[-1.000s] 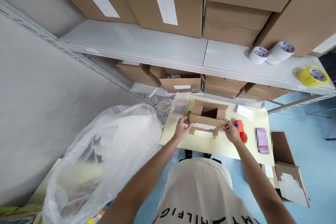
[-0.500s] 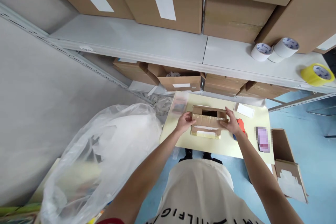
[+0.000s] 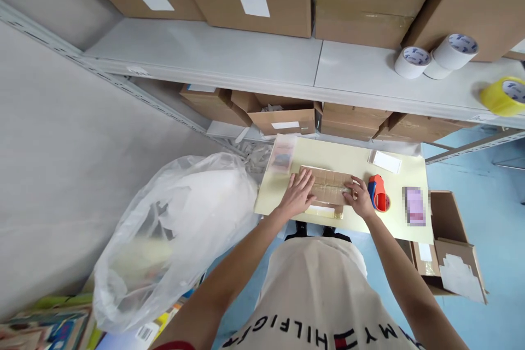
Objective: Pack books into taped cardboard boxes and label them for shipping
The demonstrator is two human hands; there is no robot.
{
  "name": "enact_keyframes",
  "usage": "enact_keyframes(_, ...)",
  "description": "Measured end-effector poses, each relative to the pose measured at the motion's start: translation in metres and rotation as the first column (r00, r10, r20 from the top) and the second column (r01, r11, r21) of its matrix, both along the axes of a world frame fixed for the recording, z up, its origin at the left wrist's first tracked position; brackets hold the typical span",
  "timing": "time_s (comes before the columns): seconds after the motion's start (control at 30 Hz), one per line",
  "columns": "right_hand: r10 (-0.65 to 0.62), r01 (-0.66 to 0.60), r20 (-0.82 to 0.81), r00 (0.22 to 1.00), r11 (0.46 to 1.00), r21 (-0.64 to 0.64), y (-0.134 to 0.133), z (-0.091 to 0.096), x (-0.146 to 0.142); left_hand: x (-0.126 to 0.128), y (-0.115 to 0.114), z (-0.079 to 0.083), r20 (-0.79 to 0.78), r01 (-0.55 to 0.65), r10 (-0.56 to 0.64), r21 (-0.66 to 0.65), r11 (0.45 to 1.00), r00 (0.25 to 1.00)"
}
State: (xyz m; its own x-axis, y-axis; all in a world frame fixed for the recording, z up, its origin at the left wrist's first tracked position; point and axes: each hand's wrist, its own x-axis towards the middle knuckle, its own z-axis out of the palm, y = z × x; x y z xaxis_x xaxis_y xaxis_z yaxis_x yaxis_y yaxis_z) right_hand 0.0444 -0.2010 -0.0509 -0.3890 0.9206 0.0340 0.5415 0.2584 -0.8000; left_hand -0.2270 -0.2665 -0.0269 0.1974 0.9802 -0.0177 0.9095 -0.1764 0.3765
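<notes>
A small cardboard box (image 3: 330,183) lies on the pale yellow table (image 3: 303,149), its top flaps folded down, with shiny tape along the top. My left hand (image 3: 299,194) rests flat on the left part of the box, fingers stretched out. At the right end, my right hand (image 3: 359,197) has its bent fingers and thumb on the box edge. To the right of that hand is a red and blue tape dispenser (image 3: 377,192). The box's front side carries a yellowish-white label (image 3: 320,211).
A phone-like purple item (image 3: 415,206) and a white card (image 3: 386,162) lie on the table. White tape rolls (image 3: 412,62) and a yellow roll (image 3: 504,97) sit on the shelf (image 3: 262,68). A large plastic bag (image 3: 184,229) stands left; open cartons (image 3: 449,219) stand right.
The box's open top is now covered by its flaps. My left hand has moved from the side onto the top. My right hand stays at the right end.
</notes>
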Motion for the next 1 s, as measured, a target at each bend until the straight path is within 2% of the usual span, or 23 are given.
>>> enact_keyframes(0.07, 0.004, -0.006, 0.059, 0.998, 0.999, 0.038, -0.004, -0.001, 0.008, 0.006, 0.005, -0.001, -0.082, 0.062, -0.068, -0.065, 0.996, 0.994)
enact_keyframes(0.13, -0.076, 0.063, 0.181, 0.980, 0.995, 0.079, -0.011, -0.006, 0.026, 0.008, 0.008, -0.005, -0.117, 0.078, -0.089, -0.100, 0.992, 0.989)
enact_keyframes(0.2, -0.225, 0.202, 0.340, 0.913, 0.974, 0.102, -0.017, -0.014, 0.048, 0.009, 0.008, -0.011, -0.133, 0.084, -0.096, -0.099, 0.992, 0.986)
enact_keyframes(0.27, -0.315, 0.311, 0.480, 0.819, 0.946, 0.090, -0.019, -0.024, 0.066, 0.008, 0.006, -0.015, -0.142, 0.085, -0.097, -0.083, 0.993, 0.985)
enact_keyframes(0.37, -0.261, 0.324, 0.583, 0.770, 0.946, -0.004, -0.012, -0.038, 0.076, 0.009, 0.001, -0.017, -0.147, 0.083, -0.091, -0.059, 0.995, 0.985)
enact_keyframes(0.47, -0.247, 0.355, 0.530, 0.811, 0.928, -0.111, 0.000, -0.041, 0.075, 0.013, -0.007, -0.016, -0.144, 0.104, -0.110, -0.050, 0.993, 0.983)
enact_keyframes(0.57, -0.383, 0.450, 0.308, 0.871, 0.874, -0.184, 0.006, -0.024, 0.080, 0.023, -0.016, -0.016, -0.129, 0.117, -0.120, -0.034, 0.993, 0.984)
enact_keyframes(0.63, -0.468, 0.471, 0.068, 0.881, 0.851, -0.234, 0.008, -0.001, 0.084, 0.031, -0.022, -0.016, -0.109, 0.110, -0.111, -0.016, 0.994, 0.988)
enact_keyframes(0.7, -0.495, 0.452, -0.149, 0.856, 0.857, -0.246, 0.009, 0.026, 0.081, 0.040, -0.026, -0.018, -0.083, 0.095, -0.095, 0.004, 0.995, 0.992)
enact_keyframes(0.77, -0.455, 0.406, -0.266, 0.850, 0.887, -0.220, 0.012, 0.051, 0.066, 0.045, -0.028, -0.019, -0.058, 0.076, -0.075, 0.022, 0.997, 0.996)
enact_keyframes(0.83, -0.363, 0.309, -0.278, 0.890, 0.926, -0.219, 0.015, 0.070, 0.043, 0.047, -0.028, -0.019, -0.031, 0.067, -0.066, 0.028, 0.997, 0.997)
enact_keyframes(0.9, -0.242, 0.182, -0.230, 0.943, 0.950, -0.254, 0.018, 0.080, 0.020, 0.047, -0.027, -0.018, 0.004, 0.064, -0.064, 0.027, 0.998, 0.998)
enact_keyframes(1.0, -0.053, 0.008, -0.143, 0.988, 0.954, -0.299, 0.020, 0.083, 0.000, 0.045, -0.026, -0.012, 0.087, 0.054, -0.055, 0.015, 0.998, 0.995)
